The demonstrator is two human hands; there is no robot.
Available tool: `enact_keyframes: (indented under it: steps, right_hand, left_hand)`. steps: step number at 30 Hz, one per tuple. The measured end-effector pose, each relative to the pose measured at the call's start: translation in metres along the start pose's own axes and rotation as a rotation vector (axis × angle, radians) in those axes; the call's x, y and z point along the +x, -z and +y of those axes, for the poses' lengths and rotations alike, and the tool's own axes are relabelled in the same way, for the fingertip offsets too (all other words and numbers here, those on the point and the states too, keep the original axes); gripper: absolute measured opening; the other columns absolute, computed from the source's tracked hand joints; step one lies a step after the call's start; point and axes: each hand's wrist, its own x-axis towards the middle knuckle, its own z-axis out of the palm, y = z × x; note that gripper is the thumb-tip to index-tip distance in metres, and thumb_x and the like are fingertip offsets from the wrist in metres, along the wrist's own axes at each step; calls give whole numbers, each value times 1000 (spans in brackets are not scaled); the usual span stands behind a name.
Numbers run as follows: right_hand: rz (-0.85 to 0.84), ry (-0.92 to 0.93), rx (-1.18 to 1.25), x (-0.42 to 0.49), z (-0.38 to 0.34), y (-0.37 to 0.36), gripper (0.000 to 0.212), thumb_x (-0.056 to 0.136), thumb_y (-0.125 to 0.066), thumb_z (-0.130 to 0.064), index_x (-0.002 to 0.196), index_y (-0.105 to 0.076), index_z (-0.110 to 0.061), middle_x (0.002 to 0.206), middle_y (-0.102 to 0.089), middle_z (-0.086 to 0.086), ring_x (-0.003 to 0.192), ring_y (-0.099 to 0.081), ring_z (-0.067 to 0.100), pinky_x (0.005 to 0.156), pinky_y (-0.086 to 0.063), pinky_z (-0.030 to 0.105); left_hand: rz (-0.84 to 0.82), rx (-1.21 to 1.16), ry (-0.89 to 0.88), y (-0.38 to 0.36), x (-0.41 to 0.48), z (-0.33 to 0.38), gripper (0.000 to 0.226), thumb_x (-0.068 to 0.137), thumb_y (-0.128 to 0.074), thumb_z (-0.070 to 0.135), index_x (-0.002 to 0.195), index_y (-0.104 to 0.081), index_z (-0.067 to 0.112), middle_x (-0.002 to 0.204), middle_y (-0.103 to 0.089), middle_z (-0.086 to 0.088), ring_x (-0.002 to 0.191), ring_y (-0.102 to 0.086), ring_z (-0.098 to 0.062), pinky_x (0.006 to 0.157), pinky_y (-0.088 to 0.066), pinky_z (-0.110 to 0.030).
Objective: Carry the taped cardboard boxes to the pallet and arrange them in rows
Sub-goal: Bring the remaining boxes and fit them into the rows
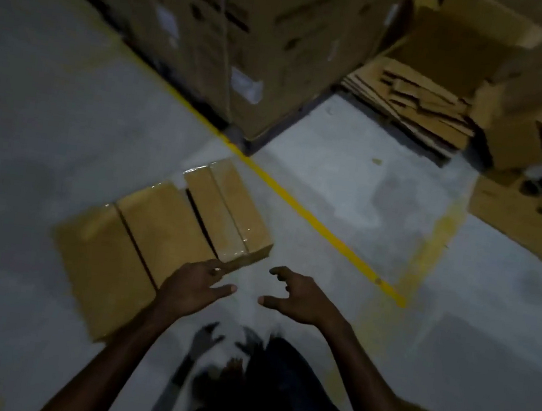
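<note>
Three taped cardboard boxes lie side by side on the grey floor: the right one [228, 206] with shiny clear tape, the middle one [166, 229] and the left one [102, 272]. My left hand [197, 285] hovers at the near corner of the right box, fingers spread, its fingertips at the box edge; whether they touch is unclear. My right hand [298, 298] hangs over bare floor to the right of the boxes, fingers loosely curled, holding nothing.
A tall stack of large printed cartons [236, 38] stands behind a yellow floor line [312, 224]. Flattened cardboard sheets [413, 107] and an opened carton [456, 47] lie at the back right. Another flat carton [529, 222] sits at the right edge.
</note>
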Motion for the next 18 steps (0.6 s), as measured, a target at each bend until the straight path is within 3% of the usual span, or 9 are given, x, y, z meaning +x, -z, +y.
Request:
enact_keyframes:
  steps: [3,8,11,13,15,18]
  right_hand:
    - [-67,9,-37,71,-24,19,81,86,-77,-55,153,-47,-19,151,-53,8,133,-55,25,103,-46,33]
    - [-132,22,-90,209,-47,47,65,86,-82,-44,141,-59,-19,138,-64,6,120,-64,23,94,-49,27]
    - [-114,-45,-66,301,-46,58,51,85,-84,-37,129,-67,-17,118,-71,4,109,-69,21,81,-43,19]
    - [-71,-81,-29,360,-42,60,44,85,-84,-36,122,-70,-16,107,-71,3,107,-70,21,76,-39,17]
    - [-56,-81,-37,418,-39,59,42,87,-82,-41,120,-70,-20,111,-74,5,106,-70,22,81,-44,22]
    - [-79,-92,-72,501,-22,51,41,90,-76,-48,121,-69,-23,117,-74,7,111,-69,26,90,-51,33]
  left_hand:
    - [99,-42,143,23,30,-31,73,81,-70,73,140,-59,32,131,-69,2,114,-66,-19,89,-54,-32]
    - [111,-37,318,37,106,-70,64,89,-65,68,142,-55,35,136,-62,7,125,-59,-17,101,-48,-30]
    - [100,-90,405,38,174,-88,62,84,-53,77,131,-61,37,122,-66,10,115,-64,-13,97,-52,-29]
    - [46,-215,492,35,228,-106,48,89,-61,67,123,-66,33,112,-70,8,107,-68,-14,93,-56,-32]
    - [37,-336,575,21,284,-133,37,93,-67,57,117,-68,29,104,-72,5,103,-71,-17,92,-58,-37]
    - [101,-420,598,5,369,-162,39,93,-68,59,116,-69,28,105,-71,6,104,-69,-17,94,-55,-38]
